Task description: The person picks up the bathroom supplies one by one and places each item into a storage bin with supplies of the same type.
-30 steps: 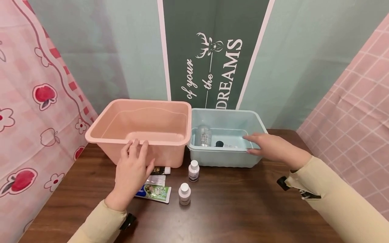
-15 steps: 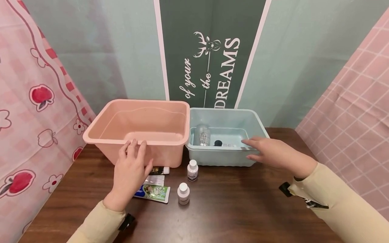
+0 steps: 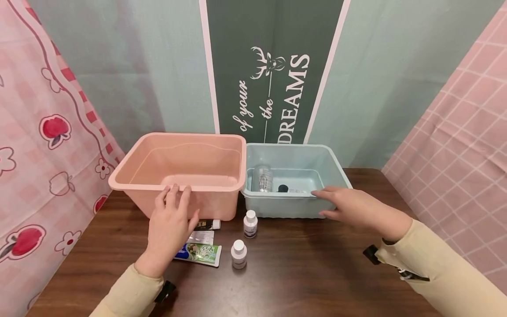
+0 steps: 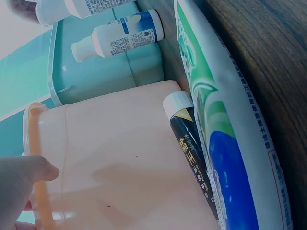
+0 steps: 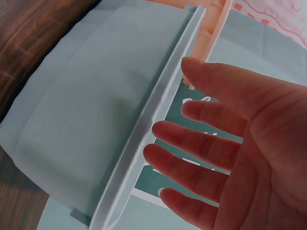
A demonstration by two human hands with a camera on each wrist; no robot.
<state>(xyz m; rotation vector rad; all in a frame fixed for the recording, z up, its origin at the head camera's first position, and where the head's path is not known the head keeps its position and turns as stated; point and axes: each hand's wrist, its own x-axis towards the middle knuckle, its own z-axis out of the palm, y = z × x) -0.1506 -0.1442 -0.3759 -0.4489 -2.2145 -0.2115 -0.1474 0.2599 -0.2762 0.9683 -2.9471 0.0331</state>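
Observation:
My left hand [image 3: 171, 222] is at the front rim of the pink bin [image 3: 136, 184], its fingers loosely bent at the edge. Whether they press on the rim I cannot tell. My right hand [image 3: 358, 209] hovers by the front right corner of the light blue bin [image 3: 285, 207]; in the right wrist view its fingers [image 5: 192, 143] are spread with nothing between them. Inside the blue bin lie a clear bottle [image 3: 262, 178] and something with a black cap [image 3: 283, 188], mostly hidden by the front wall.
Two small white bottles [image 3: 250, 224] stand in front of the bins. A black tube [image 4: 189, 148], a pale packet [image 3: 202, 237] and a green-and-blue tube [image 3: 203, 254] lie before the pink bin, partly behind my left hand. Curtains surround the brown table [image 3: 297, 273].
My right hand has come down slightly towards the near rim of the blue bin. The head view has shifted a little. My left hand keeps its place.

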